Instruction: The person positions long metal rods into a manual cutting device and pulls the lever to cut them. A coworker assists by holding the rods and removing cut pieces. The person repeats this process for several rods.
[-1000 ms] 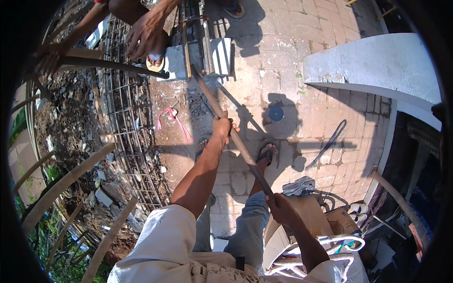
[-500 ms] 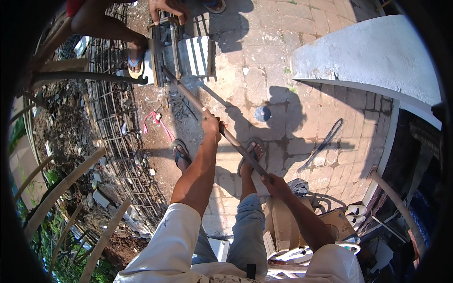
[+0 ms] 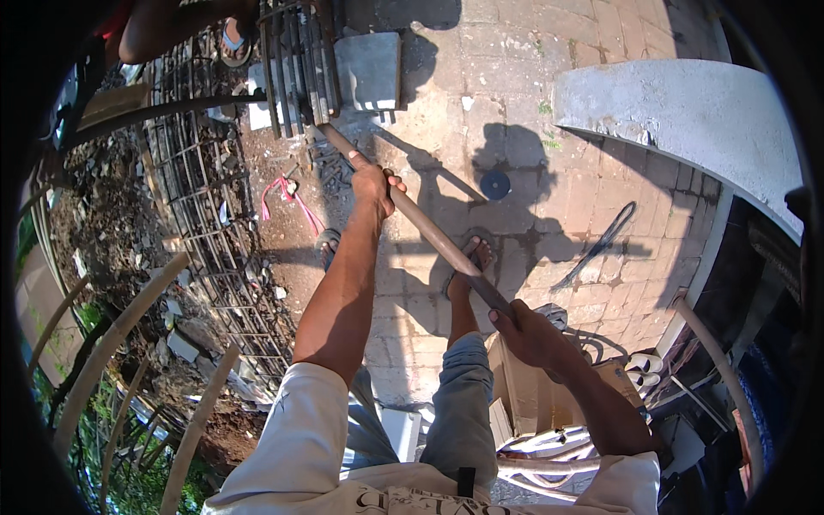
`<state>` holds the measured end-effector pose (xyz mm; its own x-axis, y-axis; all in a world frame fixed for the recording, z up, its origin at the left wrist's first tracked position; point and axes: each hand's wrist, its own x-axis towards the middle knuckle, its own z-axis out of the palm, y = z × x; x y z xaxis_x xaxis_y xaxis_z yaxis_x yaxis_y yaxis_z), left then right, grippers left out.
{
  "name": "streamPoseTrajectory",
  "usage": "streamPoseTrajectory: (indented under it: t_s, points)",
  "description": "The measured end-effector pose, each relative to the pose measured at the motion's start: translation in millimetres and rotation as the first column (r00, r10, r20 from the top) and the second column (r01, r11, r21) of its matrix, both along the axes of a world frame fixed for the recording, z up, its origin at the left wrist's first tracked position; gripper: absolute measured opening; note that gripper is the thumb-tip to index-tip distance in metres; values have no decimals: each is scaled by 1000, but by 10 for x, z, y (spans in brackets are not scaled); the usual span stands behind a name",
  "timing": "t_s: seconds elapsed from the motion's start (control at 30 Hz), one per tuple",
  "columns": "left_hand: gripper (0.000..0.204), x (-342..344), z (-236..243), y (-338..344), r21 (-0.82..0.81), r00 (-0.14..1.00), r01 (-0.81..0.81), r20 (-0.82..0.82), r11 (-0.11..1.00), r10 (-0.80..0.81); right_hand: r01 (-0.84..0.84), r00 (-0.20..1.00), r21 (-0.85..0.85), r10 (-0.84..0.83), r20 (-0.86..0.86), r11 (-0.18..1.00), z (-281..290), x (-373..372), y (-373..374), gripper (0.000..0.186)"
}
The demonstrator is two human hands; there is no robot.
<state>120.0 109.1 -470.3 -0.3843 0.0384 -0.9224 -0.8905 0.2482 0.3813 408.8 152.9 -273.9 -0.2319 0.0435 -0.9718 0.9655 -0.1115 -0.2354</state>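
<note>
A long wooden handle (image 3: 433,236) slants across the picture, its upper end by a bundle of metal bars (image 3: 296,73). What sits on that far end, if anything, I cannot make out. My left hand (image 3: 373,189) is wrapped round the handle's upper part. Lower down, my right hand (image 3: 525,333) is closed round the other end. Short dark metal pieces (image 3: 333,167) lie on the ground below the bars. Beside the bars rests a pale block (image 3: 369,73). Another person's foot in a flip-flop (image 3: 235,41) shows at the upper left.
A rebar cage (image 3: 206,232) runs down the left over rubble. Wooden poles (image 3: 120,335) stick up at lower left. On the paving lie a dark disc (image 3: 494,184), pink string (image 3: 287,197) and a wire loop (image 3: 598,245). A grey curved slab (image 3: 687,103) and a cardboard box (image 3: 541,386) flank the right.
Both my hands and the handle have shifted slightly, with the left hand higher in the picture. The other person's hand on the bars has gone out of view. The whole view has moved somewhat.
</note>
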Motion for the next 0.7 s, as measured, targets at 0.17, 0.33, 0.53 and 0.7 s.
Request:
streamPoseTrajectory:
  t_s: [0.17, 0.33, 0.53, 0.7]
  points:
    - [65, -557, 382, -474, -60, 953, 281, 133, 958, -271, 254, 963, -643, -251, 98, 723, 587, -682, -696, 34]
    - [66, -944, 428, -1015, 22, 934, 320, 162, 947, -319, 649, 687, -691, -635, 353, 318, 767, -1138, -1673, 25]
    - [68, -1117, 455, -1589, 202, 925, 303, 172, 931, -338, 804, 482, -555, -779, 400, 213, 624, -979, -2100, 23]
    - [55, -1617, 600, -2022, -162, 920, 386, 5, 908, -391, 711, 665, -499, -706, 246, 496, 55, -258, -1577, 26]
